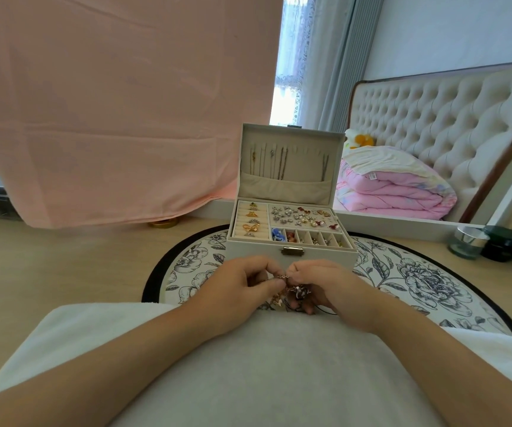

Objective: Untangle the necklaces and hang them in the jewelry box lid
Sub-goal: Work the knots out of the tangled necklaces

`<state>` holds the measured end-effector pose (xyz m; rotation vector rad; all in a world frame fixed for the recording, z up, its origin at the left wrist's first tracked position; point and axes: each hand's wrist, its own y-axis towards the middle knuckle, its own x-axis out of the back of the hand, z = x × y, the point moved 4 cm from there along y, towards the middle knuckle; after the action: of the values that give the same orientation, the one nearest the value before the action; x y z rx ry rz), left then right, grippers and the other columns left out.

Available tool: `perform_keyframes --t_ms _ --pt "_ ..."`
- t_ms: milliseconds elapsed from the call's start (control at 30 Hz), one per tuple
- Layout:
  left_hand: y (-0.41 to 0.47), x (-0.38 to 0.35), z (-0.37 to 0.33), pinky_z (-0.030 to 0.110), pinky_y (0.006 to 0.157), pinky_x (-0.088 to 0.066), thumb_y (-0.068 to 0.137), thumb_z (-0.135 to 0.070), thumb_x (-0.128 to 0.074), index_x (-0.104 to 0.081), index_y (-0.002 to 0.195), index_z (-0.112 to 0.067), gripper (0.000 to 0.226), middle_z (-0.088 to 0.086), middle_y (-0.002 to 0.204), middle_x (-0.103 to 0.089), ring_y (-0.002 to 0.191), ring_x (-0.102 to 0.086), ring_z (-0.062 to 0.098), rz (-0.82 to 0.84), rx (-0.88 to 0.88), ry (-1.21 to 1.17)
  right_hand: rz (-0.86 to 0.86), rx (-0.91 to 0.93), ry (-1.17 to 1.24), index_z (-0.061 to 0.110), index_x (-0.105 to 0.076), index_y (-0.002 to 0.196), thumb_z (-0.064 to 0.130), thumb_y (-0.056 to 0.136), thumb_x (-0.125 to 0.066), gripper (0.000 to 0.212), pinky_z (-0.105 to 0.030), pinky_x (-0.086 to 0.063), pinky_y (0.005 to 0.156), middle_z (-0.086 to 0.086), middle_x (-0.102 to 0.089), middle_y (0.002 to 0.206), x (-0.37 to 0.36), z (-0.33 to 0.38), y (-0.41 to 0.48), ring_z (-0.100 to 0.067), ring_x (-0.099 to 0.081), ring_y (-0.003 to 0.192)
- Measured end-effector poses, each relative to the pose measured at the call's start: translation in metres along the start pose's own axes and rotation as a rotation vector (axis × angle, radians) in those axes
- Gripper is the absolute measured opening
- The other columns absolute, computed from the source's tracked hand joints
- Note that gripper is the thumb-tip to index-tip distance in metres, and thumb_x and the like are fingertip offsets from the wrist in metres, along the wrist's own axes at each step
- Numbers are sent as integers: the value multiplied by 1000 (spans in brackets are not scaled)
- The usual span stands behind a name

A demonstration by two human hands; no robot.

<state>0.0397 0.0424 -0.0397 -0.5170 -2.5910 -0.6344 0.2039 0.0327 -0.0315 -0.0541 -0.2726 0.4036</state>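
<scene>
While the left hand [242, 282] and right hand [321, 280] pinch it, the necklace tangle [294, 291] is one small bunch.
It looks light, floppy and easy to snap, so hold it gently beside the knot.

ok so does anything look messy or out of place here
Mainly the tangled necklaces, a knotted clump pinched between the left hand and right hand in front of the jewelry box. Chains in the lid hang straight; small pieces lie scattered in one tray compartment.
</scene>
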Motion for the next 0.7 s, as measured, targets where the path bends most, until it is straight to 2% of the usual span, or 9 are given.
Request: perform_keyframes --t_ms 67,133,233,300,367,433,533,633,700 --pt "-1 2 -1 36 61 -45 95 -24 -65 -67 86 -35 14 -10 64 -57 60 -51 9 -57 -6 71 -21 7 -86 23 -62 67 35 80 -54 20 -33 -39 62 -8 -58 73 -2 1 -1 -26 -51 74" --pt "-2 4 -4 40 64 -51 93 -27 -63 -61 86 -40 15 -14 75 -62 63 -55 11 -122 -16 208 -26 28 -115 22 -56 67 37 84 -51 23 -34 -38 64 -5 -56 73 -3 3 -2 -24 -50 74" --pt "-3 3 -7 36 61 -50 91 -34 -65 -49 99 -42 19 -16 79 -61 62 -55 11 -156 -23 281 -25 63 -77 21 -51 66 35 89 -49 27 -31 -37 63 -2 -49 73 -5 6 -3 -20 -52 72" --pt "-3 5 -7 27 56 -46 88 -43 -68 -46 100 -41 25 -16 78 -60 60 -53 9 -170 -49 288 -35 80 -54 21 -52 64 34 90 -50 29 -31 -37 63 -3 -47 72 -4 7 -3 -23 -51 72" --pt "-4 7 -9 20 52 -39 85 -46 -70 -49 94 -40 23 -19 76 -58 61 -53 5 -187 -89 335 -43 97 -30 21 -53 63 34 90 -51 31 -30 -38 64 -6 -46 73 -4 7 -3 -25 -48 73" --pt "-4 8 -10 17 53 -36 86 -39 -67 -51 87 -41 16 -22 77 -56 65 -54 4 -218 -120 390 -56 113 -16 22 -55 62 36 90 -55 32 -30 -40 67 -5 -45 73 -6 9 -3 -25 -44 75" --pt "-2 7 -11 19 59 -43 88 -30 -63 -58 93 -39 12 -22 89 -55 69 -57 4 -236 -145 456 -105 126 -21 26 -61 56 41 88 -59 35 -34 -42 73 -7 -53 77 -4 10 -2 -24 -47 76" --pt "0 8 -5 14 66 -47 91 -29 -68 -70 103 -34 14 -22 84 -64 72 -61 -1 -234 -27 401 -173 153 -3 20 -65 60 35 96 -63 39 -28 -48 73 -8 -67 87 2 10 -2 -17 -56 78" --pt "0 11 1 12 69 -50 91 -27 -72 -76 102 -31 13 -19 76 -71 70 -66 -2 -237 77 264 -183 157 79 14 -72 69 36 89 -61 33 -26 -50 67 -9 -71 90 5 8 -3 -18 -58 76"
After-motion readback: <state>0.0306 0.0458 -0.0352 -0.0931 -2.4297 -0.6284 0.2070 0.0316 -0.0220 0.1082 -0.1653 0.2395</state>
